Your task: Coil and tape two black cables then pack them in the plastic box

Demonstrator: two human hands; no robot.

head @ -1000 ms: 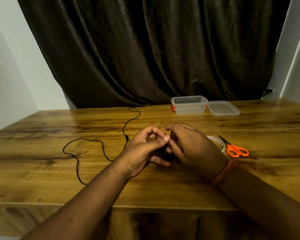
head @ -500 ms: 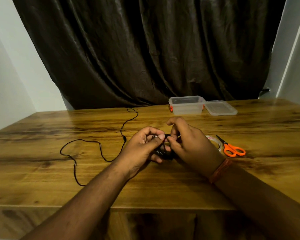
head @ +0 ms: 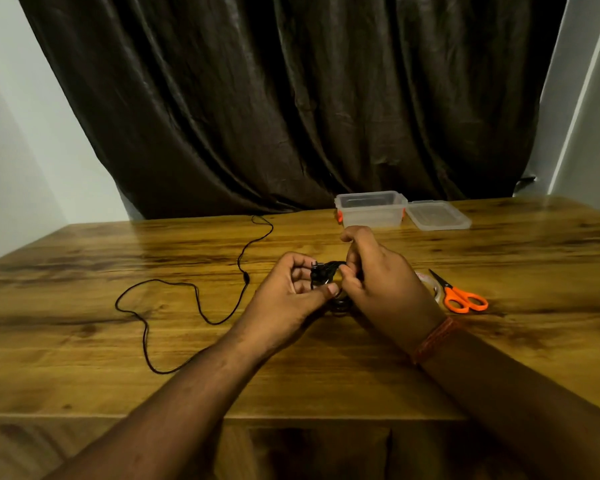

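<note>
Both my hands meet over the middle of the wooden table [head: 84, 358]. My left hand [head: 288, 296] and my right hand [head: 381, 285] together grip a small coiled black cable [head: 324, 273] between them; most of the coil is hidden by my fingers. A second black cable [head: 194, 292] lies loose and uncoiled on the table to the left. The clear plastic box [head: 371, 210] stands open at the back, its lid [head: 437, 215] beside it on the right. A roll of clear tape [head: 433, 285] peeks out behind my right hand.
Orange-handled scissors [head: 463, 297] lie on the table just right of my right hand. A dark curtain [head: 291, 98] hangs behind the table. The table's front edge runs below my forearms.
My hands have lifted the coil slightly and parted a little, so more of the black coil shows between them. My right index finger now points up. The loose cable has not moved.
</note>
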